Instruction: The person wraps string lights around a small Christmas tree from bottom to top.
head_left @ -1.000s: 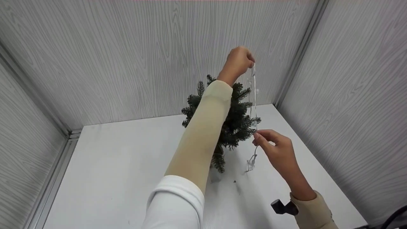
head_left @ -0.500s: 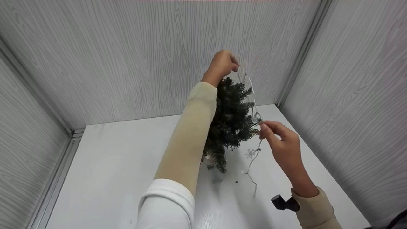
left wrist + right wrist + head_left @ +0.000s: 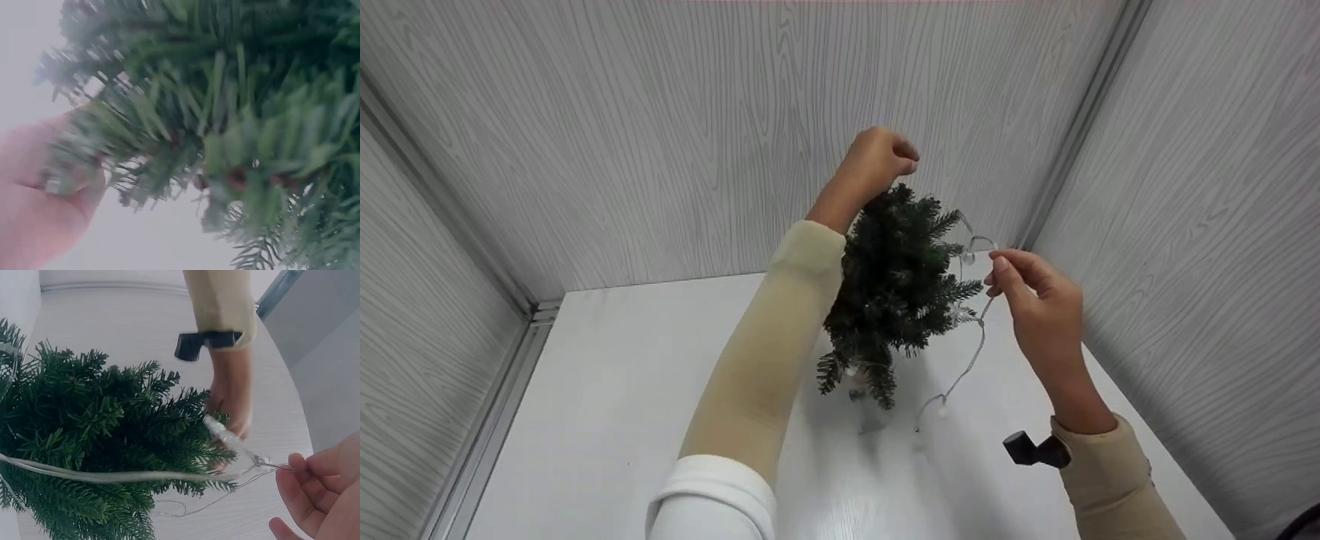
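Note:
My right hand point(image 3: 1046, 307) pinches the thin wire of a string of fairy lights point(image 3: 976, 349), right of a small artificial Christmas tree point(image 3: 896, 277). A loop of wire runs from these fingers up to the tree's upper right branches; the lower end hangs toward the table. Small clear ornaments dot the wire. My left hand point(image 3: 874, 161) is above and behind the treetop with bent fingers; I cannot tell if wire lies between its fingertips. Branches partly hide the left hand point(image 3: 45, 191) in the left wrist view. The right wrist view shows the wire point(image 3: 124, 477) crossing the needles.
A white table point(image 3: 660, 375) carries the tree. Pale wood-grain panels rise behind it point(image 3: 697, 135) and at both sides, with metal strips point(image 3: 1080, 120) in the corners. A black piece point(image 3: 1035, 450) sits at the right wrist.
My left hand has moved left and slightly down, and the wire no longer visibly rises to it. My right hand has moved up and right with the fairy lights, pulling the hanging end upward.

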The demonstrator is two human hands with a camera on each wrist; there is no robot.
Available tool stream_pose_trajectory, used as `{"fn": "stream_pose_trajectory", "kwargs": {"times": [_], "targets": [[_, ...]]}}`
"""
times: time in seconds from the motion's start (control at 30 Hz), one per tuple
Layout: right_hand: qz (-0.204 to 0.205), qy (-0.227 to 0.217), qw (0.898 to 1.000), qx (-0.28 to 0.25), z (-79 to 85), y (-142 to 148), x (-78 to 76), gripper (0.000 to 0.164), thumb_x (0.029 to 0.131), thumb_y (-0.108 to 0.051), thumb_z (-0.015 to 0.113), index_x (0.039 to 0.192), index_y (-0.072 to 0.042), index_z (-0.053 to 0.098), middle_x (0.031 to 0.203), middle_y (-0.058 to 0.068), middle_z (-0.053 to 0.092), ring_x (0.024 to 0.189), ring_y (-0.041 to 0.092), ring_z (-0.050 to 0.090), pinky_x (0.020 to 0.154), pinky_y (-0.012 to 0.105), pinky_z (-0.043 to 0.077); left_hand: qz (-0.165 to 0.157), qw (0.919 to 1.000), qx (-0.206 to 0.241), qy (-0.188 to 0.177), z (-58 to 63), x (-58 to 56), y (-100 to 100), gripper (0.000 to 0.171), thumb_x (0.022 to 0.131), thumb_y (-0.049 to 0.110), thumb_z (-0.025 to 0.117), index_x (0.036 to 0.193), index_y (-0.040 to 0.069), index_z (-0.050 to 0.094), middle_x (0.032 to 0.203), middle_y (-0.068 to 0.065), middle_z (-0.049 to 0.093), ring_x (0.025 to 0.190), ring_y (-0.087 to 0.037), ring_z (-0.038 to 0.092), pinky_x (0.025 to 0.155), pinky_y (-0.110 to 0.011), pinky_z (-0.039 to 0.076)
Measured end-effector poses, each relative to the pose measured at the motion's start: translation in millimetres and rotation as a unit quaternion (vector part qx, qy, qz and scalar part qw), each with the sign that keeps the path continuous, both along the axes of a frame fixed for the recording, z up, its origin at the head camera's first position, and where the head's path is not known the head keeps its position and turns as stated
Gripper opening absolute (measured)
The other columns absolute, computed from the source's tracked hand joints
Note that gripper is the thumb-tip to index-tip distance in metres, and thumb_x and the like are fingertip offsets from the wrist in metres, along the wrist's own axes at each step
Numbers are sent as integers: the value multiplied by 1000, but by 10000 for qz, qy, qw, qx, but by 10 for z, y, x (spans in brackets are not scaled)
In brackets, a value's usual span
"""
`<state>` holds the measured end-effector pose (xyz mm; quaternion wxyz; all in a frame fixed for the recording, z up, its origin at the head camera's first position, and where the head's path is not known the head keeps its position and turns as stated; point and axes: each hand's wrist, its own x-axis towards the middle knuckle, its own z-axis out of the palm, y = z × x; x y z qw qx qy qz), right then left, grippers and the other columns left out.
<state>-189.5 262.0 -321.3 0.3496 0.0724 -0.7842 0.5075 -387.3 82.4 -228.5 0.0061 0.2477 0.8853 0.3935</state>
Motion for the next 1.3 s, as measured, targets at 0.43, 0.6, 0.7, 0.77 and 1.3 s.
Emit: {"fn": "stream_pose_trajectory", "kwargs": {"times": [0.43, 0.6, 0.7, 0.77, 1.3], "targets": [[39, 137, 9999, -72, -25, 24, -49, 20, 101, -12, 63, 108, 3, 73, 82, -4, 69, 75, 12, 67, 73, 21, 55, -1358, 9844, -155, 1103, -250, 954, 112, 28, 101, 22, 64, 127, 16, 71, 115, 1, 74, 95, -6, 68, 81, -22, 52], [130, 309, 9994, -126, -7, -9, -45, 19, 101, -11, 63, 107, 3, 73, 82, -1, 69, 77, 13, 67, 73, 22, 55, -1364, 9772, -306, 1599, -387, 986, 264, 27, 101, 21, 64, 127, 18, 71, 119, 2, 74, 99, -7, 70, 83, -21, 52], [122, 329, 9993, -113, -16, -30, -27, 18, 100, -11, 64, 106, 2, 74, 80, 0, 68, 75, 12, 66, 73, 22, 54, -1312, 9711, -327, 1969, -440, 952, 339, 25, 102, 18, 61, 124, 16, 73, 119, 1, 74, 99, -9, 69, 85, -21, 52], [117, 308, 9994, -96, -33, -41, -11, 17, 100, -11, 64, 106, 2, 74, 79, 3, 68, 74, 11, 66, 73, 21, 54, -1260, 9656, -337, 2248, -457, 920, 381, 23, 104, 17, 58, 120, 14, 75, 116, 0, 74, 98, -11, 69, 86, -22, 52], [-160, -415, 9989, 165, -216, 7, -7, 21, 99, -22, 68, 107, -5, 76, 89, -4, 72, 88, 10, 66, 84, 22, 49, -995, 9763, -465, 1866, -129, 486, 588, 26, 105, 18, 56, 123, 14, 74, 124, 1, 72, 107, -11, 68, 92, -20, 50]]}}
